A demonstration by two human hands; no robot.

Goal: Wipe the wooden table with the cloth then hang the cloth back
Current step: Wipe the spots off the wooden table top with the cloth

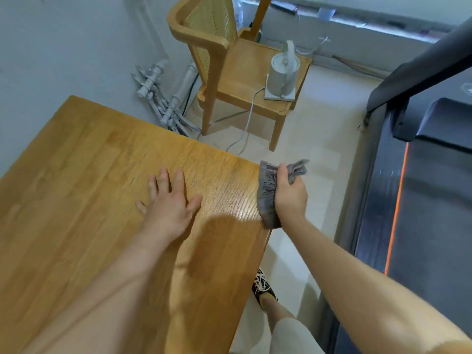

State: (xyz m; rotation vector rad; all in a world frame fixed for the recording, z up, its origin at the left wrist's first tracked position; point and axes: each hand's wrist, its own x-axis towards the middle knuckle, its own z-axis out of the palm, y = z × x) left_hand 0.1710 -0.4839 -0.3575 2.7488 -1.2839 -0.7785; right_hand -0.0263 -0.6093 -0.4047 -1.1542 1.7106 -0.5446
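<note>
Grey cloth bunched in my right hand, rubbing table edge. Left hand pressing flat, fingers spread. I'm judging wiping underway; hanging cloth back remaining.

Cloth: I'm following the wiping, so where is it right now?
In the head view, the grey cloth is gripped by the right hand at the right edge of the wooden table, right of the flat left hand.
</note>
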